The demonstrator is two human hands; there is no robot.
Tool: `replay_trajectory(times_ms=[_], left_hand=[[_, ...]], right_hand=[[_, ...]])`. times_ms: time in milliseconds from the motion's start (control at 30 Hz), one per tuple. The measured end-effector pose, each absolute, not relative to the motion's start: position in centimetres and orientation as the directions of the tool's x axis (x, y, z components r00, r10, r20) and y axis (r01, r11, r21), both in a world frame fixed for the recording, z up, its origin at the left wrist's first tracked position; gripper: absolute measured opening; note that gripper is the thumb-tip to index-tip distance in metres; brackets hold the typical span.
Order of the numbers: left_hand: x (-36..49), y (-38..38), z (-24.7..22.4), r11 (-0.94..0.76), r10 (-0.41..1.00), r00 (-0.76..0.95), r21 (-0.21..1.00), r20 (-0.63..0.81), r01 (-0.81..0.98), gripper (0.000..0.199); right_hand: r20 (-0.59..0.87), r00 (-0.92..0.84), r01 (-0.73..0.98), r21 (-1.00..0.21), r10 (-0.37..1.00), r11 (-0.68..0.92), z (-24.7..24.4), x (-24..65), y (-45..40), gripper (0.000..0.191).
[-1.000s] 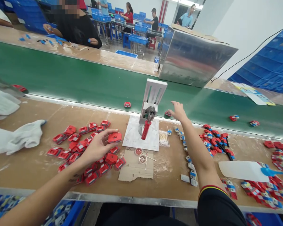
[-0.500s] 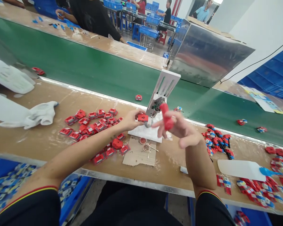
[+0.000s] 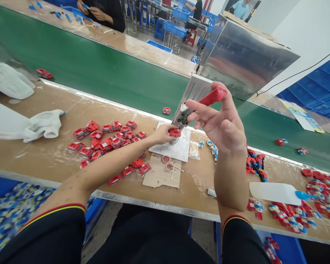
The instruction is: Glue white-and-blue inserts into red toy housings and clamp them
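Observation:
My left hand (image 3: 163, 134) pinches a small red toy car part (image 3: 174, 132) beneath the head of a hand press (image 3: 184, 114), over its pale metal base plate (image 3: 183, 148). Raised to the right of the press, my right hand (image 3: 218, 119) has its palm partly facing me. Its fingers hook loosely about the red lever handle (image 3: 212, 96), which slants up to the right. Several red toy car parts (image 3: 110, 141) lie in a loose pile left of the press. The press head partly hides the tip of the held part.
Cardboard (image 3: 156, 174) with small tubs and cotton swabs lies before the press. A green conveyor belt (image 3: 112, 79) runs behind it, carrying car parts. On the right are a white bottle (image 3: 273, 192) and red-blue pieces (image 3: 288, 218). A white glove (image 3: 45, 124) lies left. A co-worker sits opposite.
The red lever has swung from near upright to a raised slant, and my right hand has risen with it. My left hand has brought the red car part right and under the press head.

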State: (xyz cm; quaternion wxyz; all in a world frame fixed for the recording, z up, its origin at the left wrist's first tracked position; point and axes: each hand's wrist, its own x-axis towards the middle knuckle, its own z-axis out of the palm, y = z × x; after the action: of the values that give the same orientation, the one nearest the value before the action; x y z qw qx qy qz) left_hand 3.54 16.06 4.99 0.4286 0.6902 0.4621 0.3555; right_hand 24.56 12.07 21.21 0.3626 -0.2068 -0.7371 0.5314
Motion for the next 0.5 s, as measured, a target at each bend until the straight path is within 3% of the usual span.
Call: replay_trajectory(times_ms=[233,500], left_hand=[[4.56,16.15,5.58,-0.239,0.918,0.377,0.932,0.125,0.272,0.037],[4.2,16.24,5.94,-0.246,0.915,0.378,0.937,0.139,0.249,0.033]], right_hand=[[0.246,-0.598,0.196,-0.878,0.763,0.437,20.4,25.01,11.16,0.107],[0.237,-0.606,0.224,-0.865,0.759,0.449,20.25,25.33,11.15,0.107]])
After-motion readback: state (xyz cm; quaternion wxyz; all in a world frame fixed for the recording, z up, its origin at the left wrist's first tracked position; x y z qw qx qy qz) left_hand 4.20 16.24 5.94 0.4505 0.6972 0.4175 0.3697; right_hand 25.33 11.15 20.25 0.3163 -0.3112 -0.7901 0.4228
